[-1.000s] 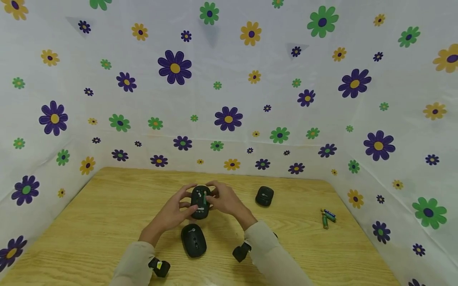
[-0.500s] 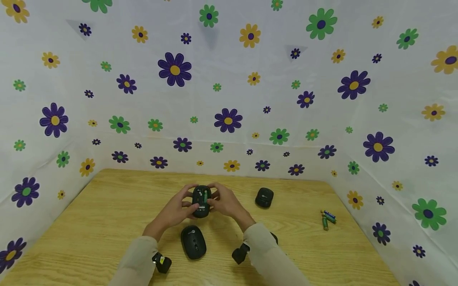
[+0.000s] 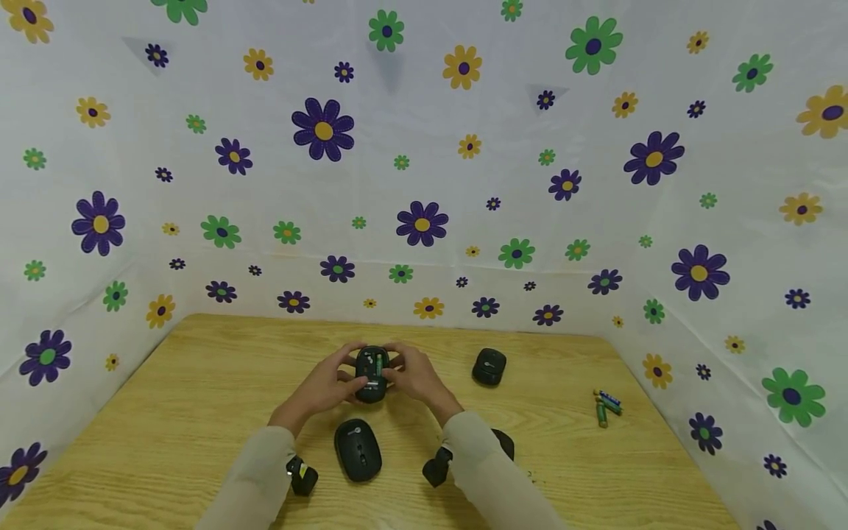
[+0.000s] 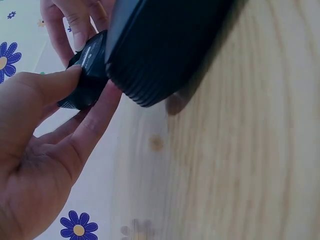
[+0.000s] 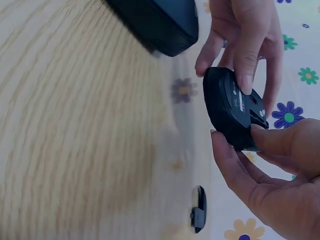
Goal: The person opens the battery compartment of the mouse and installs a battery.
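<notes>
So the black mouse [image 3: 365, 373] is belly-up near the table's back edge, held between 2 hands and looking lifted off the wood. The left hand [image 3: 322, 383] grips its left side, thumb over the lower underside. The right hand [image 3: 416, 375] pinches the other side, thumb right by the slot where 1 green battery [image 3: 379, 363] lies.

Room-wise: a second mouse [image 3: 358, 450] sits on the table [image 3: 165, 412] closer to the person, between the left sleeve [image 3: 252, 475] and right sleeve [image 3: 493, 471], so it's kinda snug there. Wide stretch of wood from the left hand to the left edge. Over right, a small black case [image 3: 489, 366] near the back edge, then 3 loose batteries [image 3: 601, 414] bunched near the right edge. Some dark thing [image 3: 506, 444] pokes out past the right sleeve, mostly hidden. Flowery cloth [image 3: 371, 184] walls in the back and 2 sides.
</notes>
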A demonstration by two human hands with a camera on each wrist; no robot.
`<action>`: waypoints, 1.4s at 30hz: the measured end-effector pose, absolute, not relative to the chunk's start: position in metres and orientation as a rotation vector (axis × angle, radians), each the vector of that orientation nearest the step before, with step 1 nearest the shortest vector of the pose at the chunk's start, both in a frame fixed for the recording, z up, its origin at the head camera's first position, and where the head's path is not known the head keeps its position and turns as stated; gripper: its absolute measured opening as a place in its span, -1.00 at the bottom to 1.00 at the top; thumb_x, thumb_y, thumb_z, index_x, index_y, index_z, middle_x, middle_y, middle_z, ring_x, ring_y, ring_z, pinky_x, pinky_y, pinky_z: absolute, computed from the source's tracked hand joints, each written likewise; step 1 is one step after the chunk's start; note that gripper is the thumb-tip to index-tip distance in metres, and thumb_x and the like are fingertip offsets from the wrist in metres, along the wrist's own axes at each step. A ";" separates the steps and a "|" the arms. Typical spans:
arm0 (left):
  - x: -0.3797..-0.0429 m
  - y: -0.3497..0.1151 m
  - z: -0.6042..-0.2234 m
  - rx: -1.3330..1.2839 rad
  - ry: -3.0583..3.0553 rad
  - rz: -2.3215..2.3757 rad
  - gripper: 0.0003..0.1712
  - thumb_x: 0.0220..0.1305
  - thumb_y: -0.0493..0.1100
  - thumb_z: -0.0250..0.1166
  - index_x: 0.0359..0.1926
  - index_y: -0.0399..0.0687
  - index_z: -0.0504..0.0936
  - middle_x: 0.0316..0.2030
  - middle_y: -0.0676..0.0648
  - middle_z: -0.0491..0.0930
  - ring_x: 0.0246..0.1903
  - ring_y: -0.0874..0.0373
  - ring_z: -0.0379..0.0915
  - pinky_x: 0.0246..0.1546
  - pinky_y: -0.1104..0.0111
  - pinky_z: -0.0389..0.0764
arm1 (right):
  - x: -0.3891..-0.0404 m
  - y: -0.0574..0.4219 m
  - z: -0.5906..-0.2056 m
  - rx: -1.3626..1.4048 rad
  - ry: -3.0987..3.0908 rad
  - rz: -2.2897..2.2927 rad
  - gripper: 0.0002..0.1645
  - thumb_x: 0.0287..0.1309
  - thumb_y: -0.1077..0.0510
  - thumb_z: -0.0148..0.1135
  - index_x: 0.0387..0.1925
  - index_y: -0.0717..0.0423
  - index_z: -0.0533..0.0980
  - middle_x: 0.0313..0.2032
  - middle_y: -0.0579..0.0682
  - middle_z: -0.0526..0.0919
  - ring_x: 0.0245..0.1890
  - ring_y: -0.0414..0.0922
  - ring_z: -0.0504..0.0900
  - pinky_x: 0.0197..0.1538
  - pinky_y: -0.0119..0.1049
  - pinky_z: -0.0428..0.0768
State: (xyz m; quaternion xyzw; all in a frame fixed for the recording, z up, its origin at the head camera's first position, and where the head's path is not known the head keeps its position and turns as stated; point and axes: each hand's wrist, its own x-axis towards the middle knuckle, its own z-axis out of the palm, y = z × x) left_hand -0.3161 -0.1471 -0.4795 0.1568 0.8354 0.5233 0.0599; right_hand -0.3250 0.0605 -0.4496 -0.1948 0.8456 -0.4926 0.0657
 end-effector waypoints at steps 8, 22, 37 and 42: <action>-0.324 -0.148 -0.480 0.382 2.544 1.536 -0.22 0.43 -0.37 0.26 0.57 -0.05 0.20 0.26 -0.42 0.41 -0.07 -0.08 0.72 -0.34 0.24 0.83 | -0.332 0.056 -0.460 -0.554 2.657 -1.360 -0.31 0.24 0.42 0.35 0.39 0.32 0.39 -0.04 0.38 0.70 -0.14 0.10 0.79 -0.20 -0.19 0.83; -0.337 -0.151 -0.484 0.335 2.552 1.507 -0.31 0.44 -0.37 0.26 0.51 -0.15 0.27 0.26 -0.42 0.42 -0.06 -0.09 0.69 -0.36 0.25 0.83 | -0.341 0.048 -0.471 -0.485 2.659 -1.353 -0.27 0.27 0.35 0.38 0.42 0.31 0.36 0.03 0.36 0.69 -0.03 0.17 0.75 -0.14 -0.14 0.83; -0.341 -0.151 -0.479 0.294 2.597 1.407 -0.31 0.43 -0.35 0.28 0.51 -0.21 0.28 0.23 -0.43 0.46 -0.05 -0.14 0.69 -0.38 0.26 0.82 | -0.345 0.042 -0.473 -0.458 2.690 -1.327 -0.30 0.29 0.30 0.38 0.41 0.29 0.39 0.03 0.33 0.70 0.00 0.15 0.73 -0.09 -0.13 0.82; -0.342 -0.150 -0.478 0.295 2.603 1.393 -0.30 0.43 -0.33 0.27 0.51 -0.26 0.27 0.21 -0.43 0.48 -0.09 -0.10 0.69 -0.39 0.26 0.82 | -0.345 0.042 -0.473 -0.451 2.687 -1.339 -0.31 0.28 0.31 0.38 0.40 0.30 0.39 0.02 0.33 0.71 -0.03 0.13 0.74 -0.10 -0.14 0.81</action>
